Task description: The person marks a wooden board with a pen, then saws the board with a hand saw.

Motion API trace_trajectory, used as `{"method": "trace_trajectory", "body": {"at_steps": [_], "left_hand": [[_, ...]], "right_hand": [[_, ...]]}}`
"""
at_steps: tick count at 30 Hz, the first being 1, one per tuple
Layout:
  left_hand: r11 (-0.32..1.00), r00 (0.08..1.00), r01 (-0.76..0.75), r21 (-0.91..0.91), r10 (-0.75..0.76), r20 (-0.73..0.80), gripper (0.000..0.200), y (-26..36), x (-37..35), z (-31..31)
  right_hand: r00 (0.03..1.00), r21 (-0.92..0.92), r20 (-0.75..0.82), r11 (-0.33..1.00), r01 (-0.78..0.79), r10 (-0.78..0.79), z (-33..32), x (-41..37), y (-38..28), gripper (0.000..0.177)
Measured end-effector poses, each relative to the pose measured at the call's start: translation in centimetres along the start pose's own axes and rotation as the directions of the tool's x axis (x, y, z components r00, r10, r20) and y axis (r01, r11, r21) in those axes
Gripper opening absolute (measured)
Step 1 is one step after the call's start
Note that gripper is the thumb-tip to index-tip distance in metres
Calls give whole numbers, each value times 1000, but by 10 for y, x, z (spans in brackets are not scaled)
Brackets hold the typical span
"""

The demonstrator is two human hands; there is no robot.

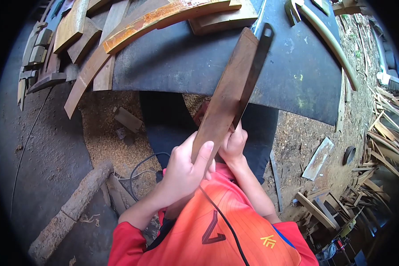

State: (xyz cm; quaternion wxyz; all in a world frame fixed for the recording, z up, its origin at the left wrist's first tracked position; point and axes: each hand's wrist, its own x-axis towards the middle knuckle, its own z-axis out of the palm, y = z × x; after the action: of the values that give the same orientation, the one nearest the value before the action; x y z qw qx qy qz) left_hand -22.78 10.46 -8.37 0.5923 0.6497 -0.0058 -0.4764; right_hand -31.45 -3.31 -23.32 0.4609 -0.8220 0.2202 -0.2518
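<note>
An orange shirt (252,213) fills the bottom of the view, with a black cable (228,226) running across it, apparently draped over the body so it stays out from underfoot. Just above, the left hand (184,170) is wrapped around the lower end of a long brown wooden slat (226,93), thumb laid up its face, which looks like a steadying grip. The right hand (233,144) is closed behind the slat at the same end. It seems to pinch a dark metal strip (256,60) against the slat's far edge, though its fingers are mostly hidden. Slat and strip rise together, tilted away from the body over the dark sheet bench top (173,62), probably so their edges can be compared. Curved wooden pieces (164,15) lie stacked at the bench's far side. Sawdust (99,137) covers the ground below, a rough log (71,208) lies at the left and offcuts (381,146) at the right.
</note>
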Motion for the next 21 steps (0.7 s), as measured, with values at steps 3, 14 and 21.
{"method": "trace_trajectory", "body": {"at_steps": [3,14,21], "left_hand": [[998,978,50,-28,-44,203,36,6,12,-20],[931,828,127,-342,91,553,64,-2,72,-33],[980,888,-20,-199,109,446,61,8,77,-28]], "right_hand": [[999,-9,9,999,51,-51,1,-4,11,50],[965,148,143,960,-239,218,-14,-6,2,36],[960,339,165,901,-272,228,-8,-13,10,17]]}}
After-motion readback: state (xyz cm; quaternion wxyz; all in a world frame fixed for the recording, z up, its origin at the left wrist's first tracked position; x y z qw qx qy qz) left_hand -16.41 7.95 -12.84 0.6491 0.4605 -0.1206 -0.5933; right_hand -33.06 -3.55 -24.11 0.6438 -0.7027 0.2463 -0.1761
